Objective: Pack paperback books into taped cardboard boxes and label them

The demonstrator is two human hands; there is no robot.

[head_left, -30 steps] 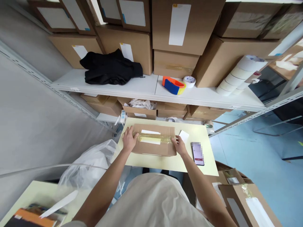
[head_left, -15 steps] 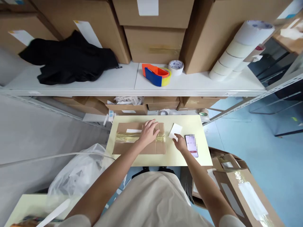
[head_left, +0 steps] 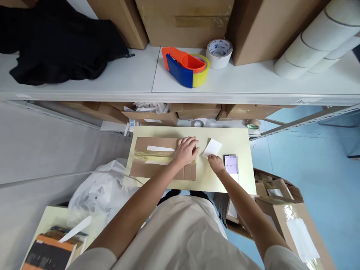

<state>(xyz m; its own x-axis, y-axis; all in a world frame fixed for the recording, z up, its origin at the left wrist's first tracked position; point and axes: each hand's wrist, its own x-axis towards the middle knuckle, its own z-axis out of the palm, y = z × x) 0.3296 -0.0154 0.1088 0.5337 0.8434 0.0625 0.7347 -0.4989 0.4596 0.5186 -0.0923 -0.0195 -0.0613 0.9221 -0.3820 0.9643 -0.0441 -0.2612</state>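
A flat cardboard box (head_left: pixel 157 171), sealed with clear tape and bearing white labels, lies on a small pale yellow table (head_left: pixel 209 183). My left hand (head_left: pixel 186 152) rests on the box's right part, fingers stretched out and holding nothing. To the right of the box is a small white card (head_left: pixel 213 146), perhaps a stack of labels. The curled fingers of my right hand (head_left: pixel 216 164) pinch its lower edge; the fingertips are partly hidden. A phone (head_left: pixel 231 164) with a lit screen lies just right of that hand.
On the shelf (head_left: pixel 242 80) above sit an orange and blue tape dispenser (head_left: pixel 184 67), a white tape roll (head_left: pixel 219 54) and a black cloth (head_left: pixel 62 41). A bag of clear plastic (head_left: pixel 95 195) bulges at the left. Cartons (head_left: pixel 284 213) stand on the floor at the right.
My left hand has slid right along the box. My right hand's fingers have closed at the white card's lower edge. The view has tipped down and come nearer the shelf.
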